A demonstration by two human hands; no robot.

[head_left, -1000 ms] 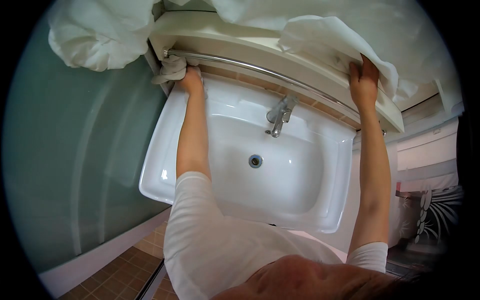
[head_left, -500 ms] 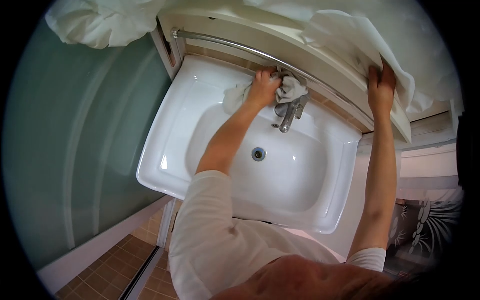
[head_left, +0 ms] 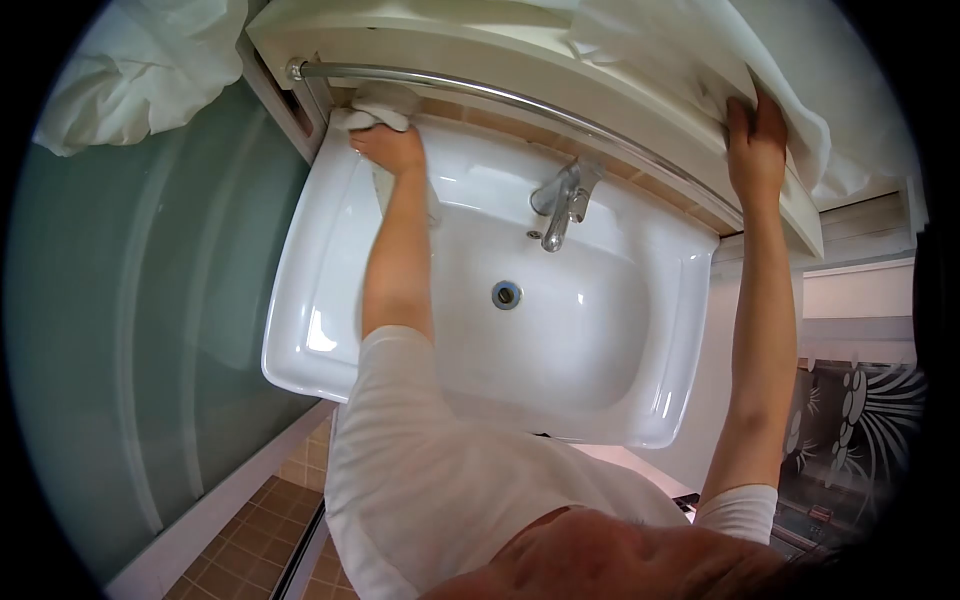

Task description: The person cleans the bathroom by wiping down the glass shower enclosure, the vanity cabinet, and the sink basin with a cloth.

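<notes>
At the back left corner of the white washbasin [head_left: 300, 330], my left hand [head_left: 392, 148] is closed on a pale cloth [head_left: 388, 102]. The cloth is bunched beyond my fingers against the back rim, and a loose end hangs down beside my wrist. My right hand [head_left: 758, 150] reaches up to the cream ledge [head_left: 640, 110] on the right. Its thumb and fingers are apart and touch the ledge beside a white sheet [head_left: 840, 130], with the fingertips partly in shadow. Between my arms stands the chrome faucet [head_left: 562, 205], above the drain [head_left: 507, 295].
A chrome towel rail [head_left: 500, 97] runs along the ledge behind the basin. Frosted glass [head_left: 160, 300] borders the left side, with bunched white material [head_left: 150, 75] above it. Brown floor tiles [head_left: 235, 545] show at the lower left, and a dark patterned panel [head_left: 860, 430] at the right.
My left hand has moved with the cloth from beside the faucet leftward to the basin's back left corner. My right hand stays at the ledge. The view has shifted slightly.
</notes>
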